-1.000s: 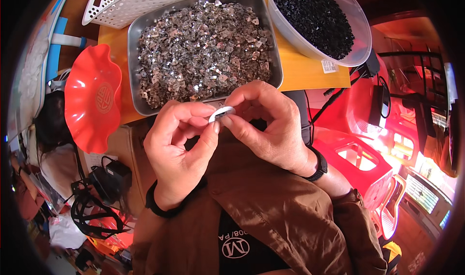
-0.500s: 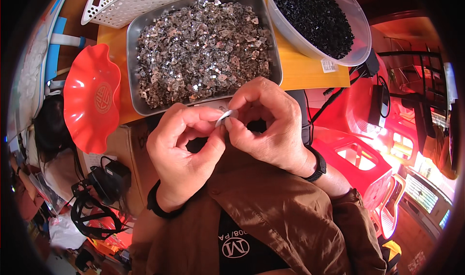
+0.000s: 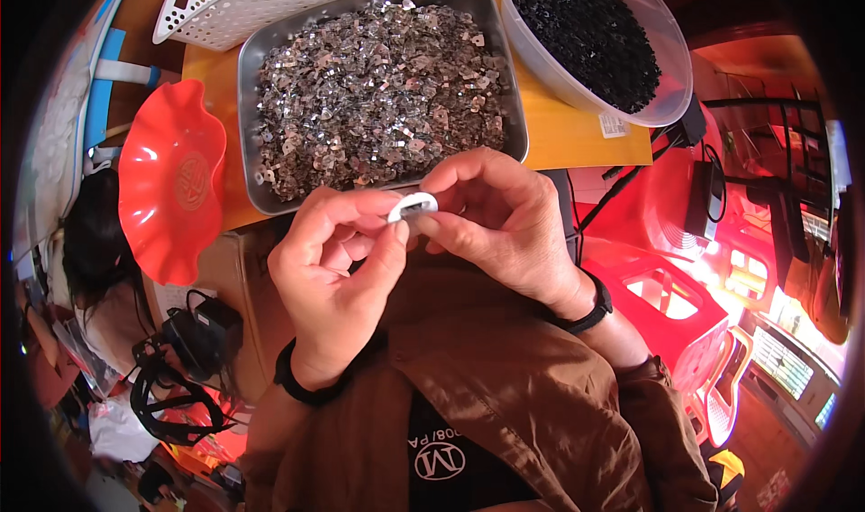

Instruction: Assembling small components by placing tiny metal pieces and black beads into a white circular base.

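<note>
Between my two hands is a small white ring-shaped piece point(image 3: 405, 205) with a dark, partly hidden centre. My left hand point(image 3: 335, 273) pinches its left side between thumb and forefinger. On the other side, the thumb and forefinger of my right hand point(image 3: 503, 225) close on its edge. Just beyond my fingers stands a metal tray point(image 3: 250, 142) heaped with small shiny metal pieces point(image 3: 378, 97). To its right, a clear plastic tub point(image 3: 671, 88) holds many small black pieces point(image 3: 586, 39).
A red wavy-rimmed bowl point(image 3: 171, 214) sits left of the tray, and a white perforated basket point(image 3: 234, 12) stands behind it. Under them is a yellow-brown table point(image 3: 577, 142). Red plastic stools point(image 3: 662, 300) stand at the right. A black adapter with cables point(image 3: 203, 332) lies lower left.
The white piece has turned from edge-on to show its ring-shaped face. My left fingers have shifted slightly left, and both hands keep hold of it.
</note>
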`<state>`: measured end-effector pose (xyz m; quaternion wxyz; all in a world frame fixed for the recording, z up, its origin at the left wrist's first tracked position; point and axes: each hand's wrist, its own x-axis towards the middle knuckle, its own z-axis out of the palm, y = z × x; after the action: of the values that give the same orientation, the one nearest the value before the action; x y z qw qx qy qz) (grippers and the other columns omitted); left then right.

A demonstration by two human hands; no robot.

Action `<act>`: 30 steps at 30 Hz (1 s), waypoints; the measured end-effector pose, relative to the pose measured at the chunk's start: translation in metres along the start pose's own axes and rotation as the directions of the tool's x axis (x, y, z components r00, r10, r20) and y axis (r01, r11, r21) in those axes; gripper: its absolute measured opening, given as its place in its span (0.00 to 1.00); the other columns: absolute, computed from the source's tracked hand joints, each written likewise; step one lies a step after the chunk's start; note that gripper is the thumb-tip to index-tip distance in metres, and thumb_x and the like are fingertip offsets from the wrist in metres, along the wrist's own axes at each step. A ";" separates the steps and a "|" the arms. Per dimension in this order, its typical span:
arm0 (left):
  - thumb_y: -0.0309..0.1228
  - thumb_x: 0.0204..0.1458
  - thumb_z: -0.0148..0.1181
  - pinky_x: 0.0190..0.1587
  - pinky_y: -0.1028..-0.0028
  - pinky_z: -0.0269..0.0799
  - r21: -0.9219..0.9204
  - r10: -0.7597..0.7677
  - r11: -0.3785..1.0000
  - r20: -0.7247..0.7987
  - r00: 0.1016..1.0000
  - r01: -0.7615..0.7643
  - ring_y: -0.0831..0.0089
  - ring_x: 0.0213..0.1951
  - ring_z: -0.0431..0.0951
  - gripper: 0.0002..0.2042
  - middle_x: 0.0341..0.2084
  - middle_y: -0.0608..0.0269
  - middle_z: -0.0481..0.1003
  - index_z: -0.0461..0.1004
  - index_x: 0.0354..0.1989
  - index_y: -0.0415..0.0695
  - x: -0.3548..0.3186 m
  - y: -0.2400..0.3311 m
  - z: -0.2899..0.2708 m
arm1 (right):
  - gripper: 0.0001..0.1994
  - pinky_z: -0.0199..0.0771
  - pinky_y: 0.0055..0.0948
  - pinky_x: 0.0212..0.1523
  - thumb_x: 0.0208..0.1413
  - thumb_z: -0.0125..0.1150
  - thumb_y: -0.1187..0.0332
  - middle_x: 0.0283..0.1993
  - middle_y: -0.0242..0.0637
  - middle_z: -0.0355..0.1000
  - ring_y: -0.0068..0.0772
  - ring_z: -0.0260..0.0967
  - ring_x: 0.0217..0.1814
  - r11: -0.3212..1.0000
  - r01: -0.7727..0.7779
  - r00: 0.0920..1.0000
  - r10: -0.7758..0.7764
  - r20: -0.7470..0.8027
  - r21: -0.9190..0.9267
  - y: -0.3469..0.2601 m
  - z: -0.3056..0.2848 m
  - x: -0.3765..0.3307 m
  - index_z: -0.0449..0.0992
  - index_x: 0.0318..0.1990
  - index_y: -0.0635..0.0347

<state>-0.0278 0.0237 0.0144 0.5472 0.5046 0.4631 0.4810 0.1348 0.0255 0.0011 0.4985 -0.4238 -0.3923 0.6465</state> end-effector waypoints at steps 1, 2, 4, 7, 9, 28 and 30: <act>0.13 0.47 0.58 0.37 0.80 0.75 -0.099 -0.055 0.994 -0.008 0.998 0.054 0.77 0.35 0.75 0.09 0.34 0.62 0.71 0.72 0.37 0.33 0.000 0.000 0.000 | 0.07 0.72 0.16 0.29 0.49 0.60 0.79 0.30 0.31 0.72 0.17 0.71 0.30 1.000 -0.002 1.000 0.002 0.002 0.001 0.000 -0.002 -0.001 0.72 0.36 0.64; 0.14 0.49 0.57 0.40 0.79 0.75 -0.096 -0.086 0.991 0.033 0.996 0.088 0.76 0.37 0.75 0.09 0.35 0.61 0.71 0.70 0.39 0.33 0.001 0.001 -0.002 | 0.08 0.72 0.16 0.30 0.50 0.60 0.78 0.31 0.32 0.73 0.17 0.72 0.31 0.999 -0.018 1.000 0.019 0.021 -0.041 -0.001 -0.003 -0.002 0.72 0.39 0.65; 0.14 0.49 0.57 0.40 0.79 0.75 -0.113 -0.093 0.989 0.046 0.995 0.098 0.77 0.37 0.75 0.10 0.36 0.61 0.70 0.69 0.40 0.33 0.001 0.001 0.000 | 0.08 0.72 0.16 0.30 0.51 0.61 0.78 0.31 0.32 0.74 0.16 0.72 0.30 0.999 -0.010 1.000 0.010 -0.015 -0.045 0.000 0.000 -0.004 0.72 0.39 0.65; 0.14 0.49 0.57 0.39 0.80 0.74 -0.133 -0.066 0.988 0.084 0.994 0.077 0.79 0.37 0.73 0.10 0.36 0.62 0.69 0.69 0.40 0.33 0.002 0.000 0.002 | 0.07 0.72 0.16 0.27 0.49 0.62 0.78 0.31 0.31 0.74 0.15 0.71 0.29 0.974 0.003 1.000 -0.007 -0.019 -0.227 -0.006 0.001 -0.005 0.74 0.37 0.64; 0.15 0.49 0.58 0.39 0.80 0.74 -0.097 -0.051 0.993 0.102 0.993 0.061 0.80 0.36 0.73 0.09 0.34 0.63 0.68 0.68 0.38 0.34 0.003 -0.002 -0.001 | 0.07 0.71 0.16 0.26 0.48 0.63 0.78 0.30 0.31 0.73 0.15 0.71 0.29 0.966 0.042 0.999 -0.049 -0.023 -0.257 -0.005 0.003 -0.007 0.74 0.36 0.63; 0.12 0.46 0.55 0.35 0.82 0.73 -0.078 0.032 0.997 0.079 0.996 -0.026 0.81 0.33 0.71 0.09 0.32 0.65 0.65 0.68 0.34 0.37 0.002 -0.008 -0.003 | 0.09 0.72 0.19 0.25 0.45 0.62 0.83 0.31 0.33 0.71 0.21 0.72 0.28 0.886 0.264 0.964 -0.256 0.072 -0.381 -0.003 0.004 -0.008 0.72 0.34 0.63; 0.15 0.49 0.55 0.36 0.78 0.74 -0.194 -0.140 0.968 0.111 0.984 0.159 0.78 0.36 0.73 0.10 0.34 0.63 0.68 0.68 0.40 0.35 0.002 0.001 -0.001 | 0.08 0.72 0.15 0.29 0.50 0.59 0.82 0.34 0.33 0.72 0.17 0.71 0.30 0.967 0.137 0.990 -0.132 0.039 -0.213 -0.004 0.001 -0.007 0.70 0.37 0.66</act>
<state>-0.0288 0.0256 0.0153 0.6521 0.4329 0.4217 0.4578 0.1360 0.0188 0.0059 0.4877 -0.4398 -0.4939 0.5699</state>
